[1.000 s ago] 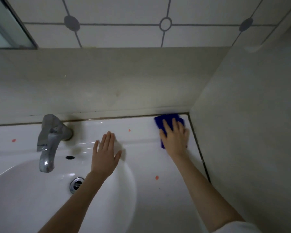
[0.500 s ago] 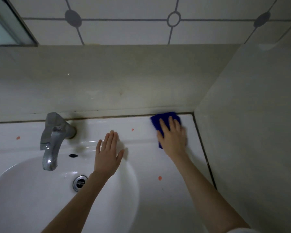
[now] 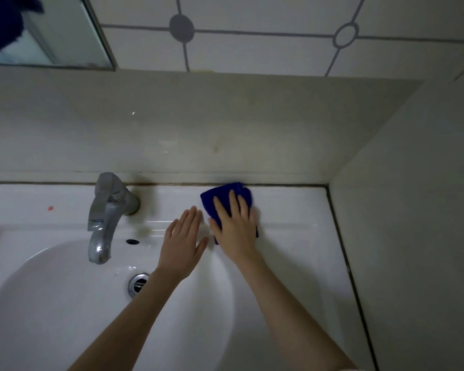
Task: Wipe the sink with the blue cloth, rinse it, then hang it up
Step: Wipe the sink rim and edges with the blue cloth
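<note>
Moved: blue cloth, slid leftward by the right hand from the far right corner along the back ledge of the sink. It now lies at 1 o'clock of the basin, just beside the left hand.

Right fingers: spread, pressing the cloth flat. Left fingers: straight, close together, resting on the rim.

Judgement: wiping is under way; rinsing and hanging are not yet done.

Count: one cloth, one tap, one drain, one overflow hole, one red spot at 9 o'clock, two hands.
</note>
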